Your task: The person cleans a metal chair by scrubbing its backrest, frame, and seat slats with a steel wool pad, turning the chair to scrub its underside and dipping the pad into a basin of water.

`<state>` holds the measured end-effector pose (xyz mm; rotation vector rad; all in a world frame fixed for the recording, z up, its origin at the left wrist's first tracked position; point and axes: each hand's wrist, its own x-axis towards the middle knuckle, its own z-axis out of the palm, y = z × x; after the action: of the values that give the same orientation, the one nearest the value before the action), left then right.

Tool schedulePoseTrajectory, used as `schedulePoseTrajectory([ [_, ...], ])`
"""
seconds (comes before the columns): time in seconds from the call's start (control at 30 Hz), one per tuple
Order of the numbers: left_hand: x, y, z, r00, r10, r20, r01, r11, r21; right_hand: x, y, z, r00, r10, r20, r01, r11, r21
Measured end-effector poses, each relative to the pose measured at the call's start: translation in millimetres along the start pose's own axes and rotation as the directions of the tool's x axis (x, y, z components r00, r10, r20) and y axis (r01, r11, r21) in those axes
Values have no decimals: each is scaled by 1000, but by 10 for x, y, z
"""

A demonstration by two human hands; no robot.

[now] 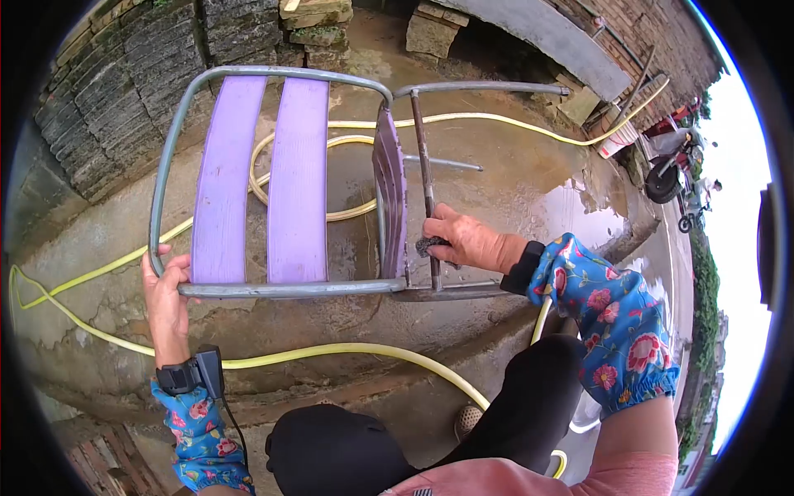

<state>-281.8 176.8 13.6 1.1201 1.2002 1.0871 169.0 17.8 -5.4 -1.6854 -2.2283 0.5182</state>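
A chair with a grey metal tube frame (pixel 289 288) and purple slats (pixel 296 182) is tipped over in front of me. My left hand (pixel 168 285) is closed round the bottom left corner of its backrest frame. In my right hand (pixel 467 238) is a dark, rough scouring pad (pixel 430 246), pressed against a thin, brownish crossbar (pixel 424 165) between the chair legs. My fingers partly hide the pad. The seat (pixel 389 194) shows edge-on between the backrest and the crossbar.
A yellow hose (pixel 347 350) loops over the wet concrete ground (pixel 273 322), behind and in front of the chair. Stacked slabs (pixel 116 99) line the upper left. A white bucket (pixel 616 140) and a parked motorbike (pixel 668 169) stand at the upper right.
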Motion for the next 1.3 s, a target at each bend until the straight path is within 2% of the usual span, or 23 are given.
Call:
schedulePoseTrajectory([
  [0.07,-99,-53,1,1000,3,6,-3,999,-35,1,-44,39,998,36,55,-35,999,-24],
  [0.13,-170,19,107,999,28,-19,-30,992,-125,263,112,-92,1000,-24,-9,23,987,-158],
  [0.27,-221,-19,183,999,44,-28,-48,986,-161,958,598,-368,971,75,-227,-138,950,-279],
  [0.33,-227,-32,158,997,14,-78,-26,987,-156,1271,790,-494,915,183,-359,-282,927,-247],
  [0.47,-326,-207,-6,999,1,-44,-9,985,-174,1200,684,-352,913,296,-282,-355,915,-190],
  [0.53,-355,-209,2,999,-3,-46,-5,988,-153,952,584,-294,884,341,-319,-382,921,-73],
  [0.7,-118,-225,-54,1000,18,6,-16,987,-162,762,564,-268,855,427,-295,-462,885,-60],
  [0.77,-25,-221,-88,999,10,39,-5,991,-133,753,475,-322,858,468,-215,-494,865,-90],
  [0.87,21,-176,-109,994,-8,109,23,990,-136,670,355,-302,885,399,-239,-438,888,-140],
  [0.93,27,-197,-83,996,17,90,-2,986,-169,678,242,-298,882,386,-272,-432,892,-135],
  [1.03,-39,-152,67,999,28,39,-22,987,-162,695,246,-253,920,288,-265,-339,925,-171],
  [1.07,-52,-129,132,1000,27,6,-26,991,-130,722,274,-261,933,255,-253,-307,932,-193],
  [1.1,-75,-166,171,997,76,6,-74,980,-184,721,331,-259,936,248,-252,-301,932,-201],
  [1.27,-116,-73,377,997,66,-47,-74,982,-177,958,732,-342,929,253,-270,-291,950,-109],
  [1.3,-101,-67,384,997,72,-36,-77,981,-179,1052,833,-360,936,191,-296,-241,960,-143],
])
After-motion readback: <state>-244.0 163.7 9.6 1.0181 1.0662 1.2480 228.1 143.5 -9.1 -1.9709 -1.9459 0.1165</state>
